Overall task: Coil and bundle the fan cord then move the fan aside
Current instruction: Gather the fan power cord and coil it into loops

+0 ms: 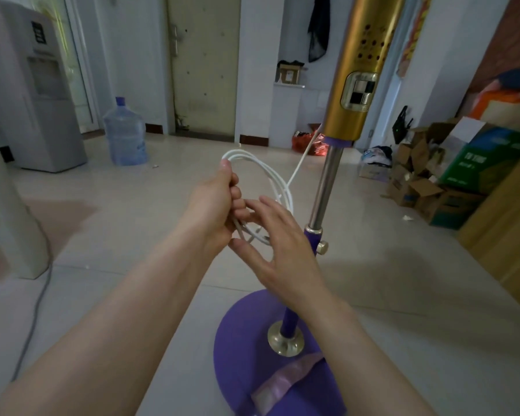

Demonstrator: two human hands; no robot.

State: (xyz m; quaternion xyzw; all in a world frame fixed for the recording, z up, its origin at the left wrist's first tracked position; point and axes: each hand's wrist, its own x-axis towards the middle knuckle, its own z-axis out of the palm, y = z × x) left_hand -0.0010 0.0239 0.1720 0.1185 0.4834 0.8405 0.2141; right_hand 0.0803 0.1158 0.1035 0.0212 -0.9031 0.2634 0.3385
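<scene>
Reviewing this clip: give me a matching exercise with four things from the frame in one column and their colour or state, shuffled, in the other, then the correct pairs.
Things:
1. fan cord
2. fan base
3. left hand
4. right hand

Colours or states:
A. purple, flat on the floor
B. fingers spread open, next to the coil
C. white, gathered in loops
D. closed around the loops

Pairs: 1-C, 2-A, 3-D, 4-B

Glossy gold fan column (364, 70), shiny metal pole (324, 187), glossy tiles (162, 190).
</scene>
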